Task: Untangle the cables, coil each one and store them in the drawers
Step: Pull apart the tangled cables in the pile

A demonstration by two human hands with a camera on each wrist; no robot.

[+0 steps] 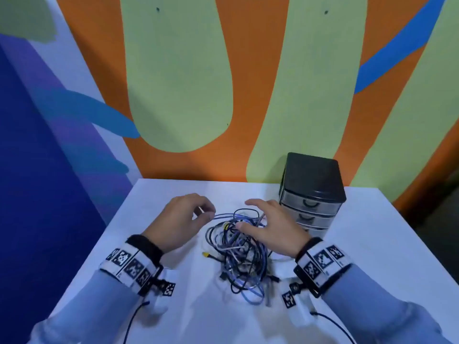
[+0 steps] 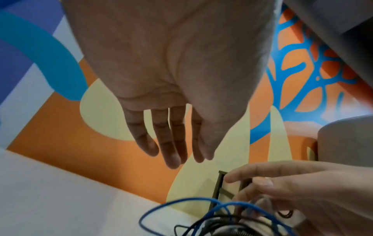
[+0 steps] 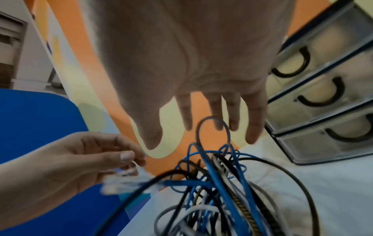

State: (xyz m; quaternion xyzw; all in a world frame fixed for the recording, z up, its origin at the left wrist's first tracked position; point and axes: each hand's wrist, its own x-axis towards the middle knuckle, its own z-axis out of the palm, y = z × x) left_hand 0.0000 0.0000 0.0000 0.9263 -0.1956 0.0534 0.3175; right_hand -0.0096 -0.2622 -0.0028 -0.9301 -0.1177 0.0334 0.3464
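A tangle of blue, black and grey cables (image 1: 241, 254) lies mid-table, seen close in the right wrist view (image 3: 212, 191). My left hand (image 1: 206, 213) is at its left edge and pinches the clear plug (image 3: 125, 175) of a blue cable (image 1: 223, 216) that runs into the pile. In the left wrist view its fingers (image 2: 171, 143) look straight, and a blue loop (image 2: 181, 201) shows below them. My right hand (image 1: 244, 214) hovers over the tangle's top with fingers spread, its thumb touching the cables. A black drawer unit (image 1: 310, 194) with three shut clear drawers (image 3: 322, 89) stands at the back right.
The white table (image 1: 161, 194) stands against a painted orange and green wall. A yellow plug (image 1: 205, 254) sticks out of the tangle's left side. The table's left edge drops off beside my left forearm. Thin black wires trail from both wrist bands.
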